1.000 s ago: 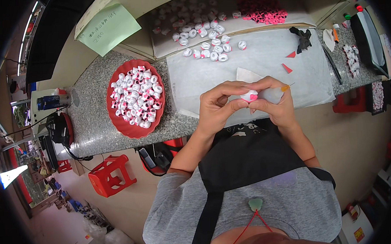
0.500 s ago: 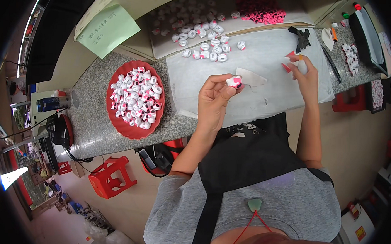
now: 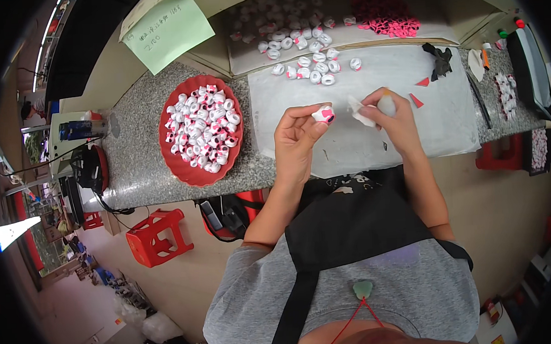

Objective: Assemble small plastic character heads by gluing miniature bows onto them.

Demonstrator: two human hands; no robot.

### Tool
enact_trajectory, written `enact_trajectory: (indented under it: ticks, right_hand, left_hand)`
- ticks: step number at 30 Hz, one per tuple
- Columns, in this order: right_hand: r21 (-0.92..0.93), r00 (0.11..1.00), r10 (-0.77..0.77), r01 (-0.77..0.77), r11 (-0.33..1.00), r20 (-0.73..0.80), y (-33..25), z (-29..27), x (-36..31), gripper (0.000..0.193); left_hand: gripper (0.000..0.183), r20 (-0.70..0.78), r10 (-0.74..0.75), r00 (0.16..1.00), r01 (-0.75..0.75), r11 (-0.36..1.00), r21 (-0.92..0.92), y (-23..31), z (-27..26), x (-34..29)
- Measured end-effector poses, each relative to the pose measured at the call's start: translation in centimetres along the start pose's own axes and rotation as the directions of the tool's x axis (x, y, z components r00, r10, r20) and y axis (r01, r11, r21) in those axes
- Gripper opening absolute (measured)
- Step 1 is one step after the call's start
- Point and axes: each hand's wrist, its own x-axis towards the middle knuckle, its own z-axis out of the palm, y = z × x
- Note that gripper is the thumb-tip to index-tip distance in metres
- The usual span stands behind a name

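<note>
Pink and white, the small bead [image 3: 323,114] sits pinched between the thumb and fingertips of your left hand [image 3: 295,134], raised just above the pale sheet [image 3: 409,129] that covers the middle of the granite worktop [image 3: 136,159]. Your right hand [image 3: 391,114] is closed around a small whitish bottle [image 3: 386,105], and a scrap of white paper [image 3: 360,111] juts from under its fingers toward the bead; the two hands are near each other but not touching. To your left, a red plate [image 3: 183,170] is heaped with more pink, white and black beads. Further back on the sheet lies a loose cluster of similar beads [image 3: 311,66], and beyond it a pile of bright pink pieces [image 3: 387,16]. Small red triangles [image 3: 417,98] and a black scrap [image 3: 439,59] lie to the right of your right hand. A green paper note [image 3: 168,30] leans at the back left, and a red stool [image 3: 158,235] stands on the floor below the worktop.
</note>
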Motion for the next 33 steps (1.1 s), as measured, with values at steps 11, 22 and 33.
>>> enact_trajectory:
  ticks: [11,22,33]
  right_hand:
    - [0.554,0.994,0.018,-0.077,0.829,0.112,-5.2,2.4,-0.7,0.012]
    - [-0.031,0.975,-0.173,0.17,0.985,-0.141,-4.3,-1.6,-2.0,0.032]
    - [0.662,0.994,0.007,-0.078,0.746,0.109,-5.3,2.0,-2.3,0.024]
  left_hand:
    - [0.021,0.102,0.145,0.984,-0.158,0.979,0.126,-0.3,-0.3,-0.7]
    - [0.023,0.095,-0.081,0.992,0.089,0.993,-0.083,1.3,0.5,-0.3]
    - [0.023,0.165,0.003,0.986,-0.001,1.0,-0.01,0.9,1.5,-0.8]
